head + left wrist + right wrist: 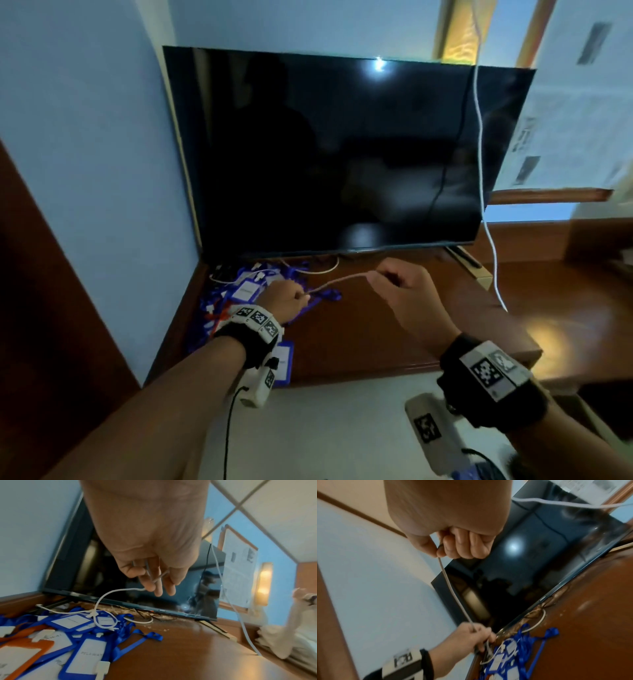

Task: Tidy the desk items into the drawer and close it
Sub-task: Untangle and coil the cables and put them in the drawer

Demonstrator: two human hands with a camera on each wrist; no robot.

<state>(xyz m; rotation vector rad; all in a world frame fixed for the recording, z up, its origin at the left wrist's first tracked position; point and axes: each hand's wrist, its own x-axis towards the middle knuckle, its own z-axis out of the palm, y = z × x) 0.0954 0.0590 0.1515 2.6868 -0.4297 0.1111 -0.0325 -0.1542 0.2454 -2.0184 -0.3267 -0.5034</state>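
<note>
A thin white cable runs taut between my two hands above the wooden desk. My left hand grips several coils of it. The cable's tail drops onto a pile of blue badge holders and lanyards at the desk's left end, with an orange holder among them. My right hand pinches the cable between thumb and forefinger, to the right of my left hand and slightly higher.
A large dark television stands at the back of the desk against the blue wall. A white cord hangs down across its right side. The desk's front edge runs just below my wrists.
</note>
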